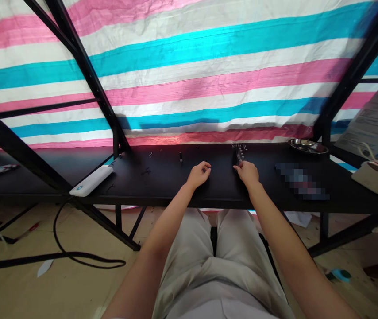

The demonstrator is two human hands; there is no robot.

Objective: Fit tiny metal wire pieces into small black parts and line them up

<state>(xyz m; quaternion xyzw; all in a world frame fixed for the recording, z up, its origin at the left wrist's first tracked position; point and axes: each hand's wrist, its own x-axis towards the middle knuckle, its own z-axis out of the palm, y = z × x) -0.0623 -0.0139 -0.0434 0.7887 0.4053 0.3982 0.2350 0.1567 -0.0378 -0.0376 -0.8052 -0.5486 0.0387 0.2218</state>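
Both my arms reach out over my lap to a black table (162, 186). My left hand (198, 173) rests on the tabletop with its fingers curled in; whether anything is inside them is hidden. My right hand (247, 171) has its fingers bent and their tips touch a small dark block studded with pale pins (238, 155). A short dark upright piece (180, 157) stands to the left of my left hand, apart from it.
A white power bank (91, 180) lies at the table's left with a black cable trailing to the floor. A metal dish (307, 145) sits at the back right, a cream pouch (376, 176) far right. Black frame struts cross in front of a striped tarp.
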